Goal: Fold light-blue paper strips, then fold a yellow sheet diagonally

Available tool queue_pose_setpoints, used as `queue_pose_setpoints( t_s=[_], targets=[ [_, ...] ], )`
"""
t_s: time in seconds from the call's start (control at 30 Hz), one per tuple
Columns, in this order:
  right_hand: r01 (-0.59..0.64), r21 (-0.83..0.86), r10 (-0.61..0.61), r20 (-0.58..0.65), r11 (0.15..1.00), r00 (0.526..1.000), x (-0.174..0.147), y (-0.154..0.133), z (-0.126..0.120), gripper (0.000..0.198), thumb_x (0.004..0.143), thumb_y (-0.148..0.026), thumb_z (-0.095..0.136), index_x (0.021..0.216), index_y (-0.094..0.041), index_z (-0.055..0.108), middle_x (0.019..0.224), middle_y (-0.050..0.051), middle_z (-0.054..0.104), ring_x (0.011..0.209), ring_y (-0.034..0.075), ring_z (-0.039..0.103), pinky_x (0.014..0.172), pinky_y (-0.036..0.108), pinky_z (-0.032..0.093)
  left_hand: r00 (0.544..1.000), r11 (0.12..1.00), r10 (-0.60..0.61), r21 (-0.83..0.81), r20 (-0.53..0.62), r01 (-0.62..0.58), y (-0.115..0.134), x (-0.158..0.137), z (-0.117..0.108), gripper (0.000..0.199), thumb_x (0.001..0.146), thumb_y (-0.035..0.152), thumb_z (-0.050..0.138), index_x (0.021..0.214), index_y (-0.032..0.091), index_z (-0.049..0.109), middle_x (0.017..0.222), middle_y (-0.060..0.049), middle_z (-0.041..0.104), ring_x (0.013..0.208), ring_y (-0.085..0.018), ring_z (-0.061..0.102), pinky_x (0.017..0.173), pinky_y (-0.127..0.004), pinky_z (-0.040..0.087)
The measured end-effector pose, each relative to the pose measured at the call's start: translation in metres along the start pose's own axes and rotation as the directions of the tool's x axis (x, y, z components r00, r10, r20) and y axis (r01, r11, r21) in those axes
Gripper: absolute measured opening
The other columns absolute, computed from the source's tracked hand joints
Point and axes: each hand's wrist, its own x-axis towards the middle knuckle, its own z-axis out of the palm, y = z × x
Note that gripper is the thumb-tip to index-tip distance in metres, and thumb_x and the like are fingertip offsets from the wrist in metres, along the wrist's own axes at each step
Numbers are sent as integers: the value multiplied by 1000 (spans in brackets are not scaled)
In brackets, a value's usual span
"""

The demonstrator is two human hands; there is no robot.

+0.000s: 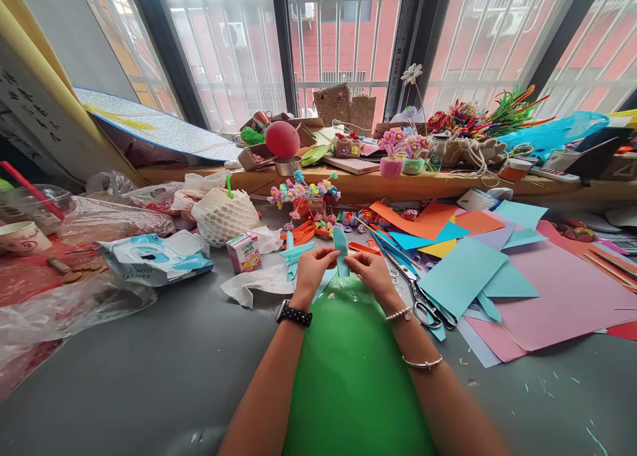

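Note:
A narrow strip of teal paper [341,250] stands upright between my two hands, above the far end of a glossy green sheet [355,370]. My left hand [316,270] pinches its left edge with thumb and fingertips. On the other side, my right hand [373,273] grips the lower right edge between thumb and fingers. More teal strips [297,251] lie just beyond my left hand. To the right of my right hand rest scissors [426,313] with dark handles, next to a stack of teal paper sheets [462,273].
Pink paper [557,290] and orange sheets [423,225] spread across the right side. At left are a wet-wipe pack [156,260], a small pink box [243,253] and a net-wrapped round item [226,216] with a green straw. A flower-decorated basket [311,207] stands before the cluttered wooden ledge [358,185].

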Motion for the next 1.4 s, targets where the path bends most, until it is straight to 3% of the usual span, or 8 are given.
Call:
queue_pose_setpoints(
  t_s=[0.17, 0.4, 0.7, 0.87, 1.0, 1.13, 1.4],
  targets=[
    [-16, 10, 16, 32, 1000, 999, 0, -1, 1, 27, 58, -39, 62, 69, -14, 64, 61, 1, 60, 54, 11, 49, 53, 23, 37, 1000, 999, 18, -28, -25, -19, -1, 1, -2, 25, 53, 30, 67, 69, 12, 64, 64, -2, 62, 57, -11, 56, 61, -26, 48],
    [24, -31, -25, -28, 999, 999, 0, 0, 3, 24, 58, -38, 62, 65, -15, 63, 56, 0, 59, 51, 11, 49, 51, 23, 36, 998, 999, 23, -40, -61, -25, 1, 1, -1, 24, 52, 30, 68, 68, 12, 63, 60, -1, 61, 55, -11, 55, 59, -25, 48],
    [-24, 51, 22, 54, 998, 998, 0, -1, 4, 23, 58, -36, 62, 65, -14, 61, 55, -2, 55, 51, 9, 46, 51, 22, 36, 996, 998, 39, -50, -80, -43, 2, 0, 0, 25, 53, 32, 67, 69, 12, 63, 65, -2, 62, 60, -12, 56, 63, -26, 48],
    [-63, 25, 57, 185, 998, 981, -1, -3, -1, 22, 57, -36, 63, 59, -15, 60, 54, -2, 55, 50, 9, 46, 51, 22, 36, 995, 996, 29, -87, -92, -37, 2, 1, -2, 28, 53, 33, 67, 71, 12, 62, 67, -3, 62, 63, -12, 57, 65, -26, 48],
    [-42, 47, 38, 67, 998, 997, 1, -4, -6, 25, 59, -40, 61, 64, -15, 62, 61, 0, 60, 55, 11, 51, 55, 24, 39, 999, 999, 30, -34, 36, -28, 4, -2, -1, 26, 54, 33, 66, 69, 12, 63, 66, -3, 63, 62, -13, 57, 63, -26, 47],
    [-9, 174, 20, -61, 985, 998, 4, -4, -8, 26, 62, -40, 59, 71, -16, 63, 69, 3, 62, 63, 13, 56, 62, 26, 43, 985, 998, 2, 58, 175, -13, 9, -7, 4, 21, 52, 29, 68, 65, 13, 64, 63, -3, 63, 59, -13, 57, 60, -25, 47],
    [-38, 337, 78, -106, 941, 991, 5, -2, -8, 24, 57, -35, 65, 70, -15, 63, 69, 3, 64, 65, 14, 58, 69, 30, 44, 965, 994, -43, 108, 258, 16, 12, -10, 6, 21, 53, 29, 68, 64, 12, 64, 63, -3, 63, 58, -13, 57, 59, -25, 46]
  ],
)
